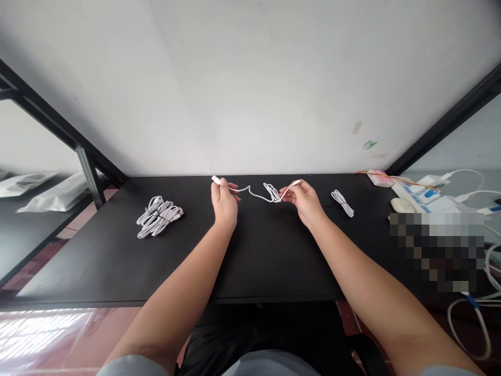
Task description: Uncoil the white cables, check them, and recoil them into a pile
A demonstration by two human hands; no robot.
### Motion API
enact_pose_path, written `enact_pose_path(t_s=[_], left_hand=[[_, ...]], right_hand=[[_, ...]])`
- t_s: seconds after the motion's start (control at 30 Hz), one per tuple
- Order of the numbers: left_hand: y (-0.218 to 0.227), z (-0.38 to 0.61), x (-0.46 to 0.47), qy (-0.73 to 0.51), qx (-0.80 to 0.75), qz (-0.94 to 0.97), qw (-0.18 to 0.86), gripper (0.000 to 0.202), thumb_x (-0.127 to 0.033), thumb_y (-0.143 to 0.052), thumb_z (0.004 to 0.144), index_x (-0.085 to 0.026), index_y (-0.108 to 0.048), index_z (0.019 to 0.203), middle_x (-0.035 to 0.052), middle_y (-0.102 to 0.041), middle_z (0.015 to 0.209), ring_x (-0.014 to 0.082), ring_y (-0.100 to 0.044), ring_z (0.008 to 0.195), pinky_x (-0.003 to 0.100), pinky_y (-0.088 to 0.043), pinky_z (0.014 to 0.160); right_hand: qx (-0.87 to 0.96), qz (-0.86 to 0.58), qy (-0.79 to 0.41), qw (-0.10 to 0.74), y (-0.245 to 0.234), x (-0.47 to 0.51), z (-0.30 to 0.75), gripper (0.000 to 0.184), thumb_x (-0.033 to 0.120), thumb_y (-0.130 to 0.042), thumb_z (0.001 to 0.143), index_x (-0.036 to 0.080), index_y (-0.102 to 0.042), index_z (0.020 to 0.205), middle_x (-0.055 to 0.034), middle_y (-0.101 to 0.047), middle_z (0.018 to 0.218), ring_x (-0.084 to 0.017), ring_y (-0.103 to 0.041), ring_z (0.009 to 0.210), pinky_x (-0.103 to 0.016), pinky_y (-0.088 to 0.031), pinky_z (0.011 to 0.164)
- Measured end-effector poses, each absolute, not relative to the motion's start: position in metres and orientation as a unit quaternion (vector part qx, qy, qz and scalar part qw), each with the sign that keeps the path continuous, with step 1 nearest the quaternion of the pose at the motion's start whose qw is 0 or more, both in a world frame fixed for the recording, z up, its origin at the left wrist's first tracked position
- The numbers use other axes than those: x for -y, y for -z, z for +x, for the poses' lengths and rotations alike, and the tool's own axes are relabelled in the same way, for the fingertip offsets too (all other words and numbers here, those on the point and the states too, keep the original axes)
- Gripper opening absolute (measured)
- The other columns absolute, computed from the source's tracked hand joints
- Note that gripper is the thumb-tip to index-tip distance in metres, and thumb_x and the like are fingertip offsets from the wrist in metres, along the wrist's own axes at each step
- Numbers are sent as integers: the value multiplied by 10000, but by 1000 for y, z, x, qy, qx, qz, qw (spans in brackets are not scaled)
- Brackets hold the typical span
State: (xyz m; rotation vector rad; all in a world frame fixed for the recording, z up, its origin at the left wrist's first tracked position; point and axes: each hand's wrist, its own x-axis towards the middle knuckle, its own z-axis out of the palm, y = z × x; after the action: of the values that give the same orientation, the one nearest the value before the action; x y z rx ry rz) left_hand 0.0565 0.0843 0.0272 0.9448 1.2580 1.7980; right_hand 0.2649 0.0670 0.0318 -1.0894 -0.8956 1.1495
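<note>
A white charging cable (260, 197) stretches between my two hands above the black desk. My left hand (224, 202) pinches it by a thick white plug that points up and to the left. At the other end, my right hand (302, 200) grips the cable close to its slim connector, fingers closed. Loose loops of the same cable hang beside the right fingertips. Left of my left hand lies a pile of bundled white cables (158, 216), tied with dark ties. One more coiled white cable (342, 203) rests to the right of my right hand.
The black desk (266, 261) meets a pale wall at its back edge. On the right are a white mouse (403, 205), a power strip (410, 189) with white adapters, trailing cords and a pixelated patch. Plastic bags (55, 197) lie on the neighbouring desk at left.
</note>
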Motion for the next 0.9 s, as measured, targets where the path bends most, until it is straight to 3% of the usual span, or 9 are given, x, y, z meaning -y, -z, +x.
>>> enact_pose_path(t_s=[0.13,0.27,0.37,0.5,0.7,0.9], left_hand=[[-34,45,-92,-745,-469,308,361,189,-377,-402,1018,-216,-421,923,30,-687,779,145,-670,618,220,-470,472],[-43,31,-99,-760,-466,290,348,142,-333,-343,1038,-220,-386,964,1,-671,673,154,-668,555,220,-443,467],[-48,15,-104,-777,-481,256,314,133,-309,-332,1038,-222,-397,963,-70,-539,537,144,-615,477,211,-395,437],[-51,-5,-110,-792,-488,209,302,143,-311,-352,1030,-233,-412,926,-117,-378,478,95,-409,345,205,-296,387],[-48,-1,-111,-769,-474,243,353,339,-484,-329,1028,-228,-449,841,-107,-302,453,75,-279,312,218,-206,354],[-41,28,-98,-712,-433,379,402,435,-605,-441,968,-220,-526,785,-89,-325,416,78,-279,306,227,-191,336]], right_hand=[[327,-458,-487,668,-36,-69,273,178,300,-704,794,212,-550,807,27,-682,672,-112,-660,571,-208,-518,532],[281,-455,-453,713,-36,-72,281,200,296,-698,802,229,-522,869,53,-656,698,-116,-661,529,-204,-496,474],[262,-456,-415,743,-37,-75,290,220,306,-693,811,243,-502,901,76,-614,689,-127,-674,531,-219,-508,489],[253,-459,-380,762,-37,-79,303,275,384,-713,818,254,-487,903,85,-570,690,-86,-612,483,-212,-493,495],[330,-472,-395,715,-34,-81,303,294,502,-682,814,254,-547,899,79,-467,624,-58,-353,402,-223,-305,384],[443,-476,-401,646,-34,-72,286,324,549,-672,839,232,-656,905,61,-441,576,-79,-330,438,-237,-221,392]])
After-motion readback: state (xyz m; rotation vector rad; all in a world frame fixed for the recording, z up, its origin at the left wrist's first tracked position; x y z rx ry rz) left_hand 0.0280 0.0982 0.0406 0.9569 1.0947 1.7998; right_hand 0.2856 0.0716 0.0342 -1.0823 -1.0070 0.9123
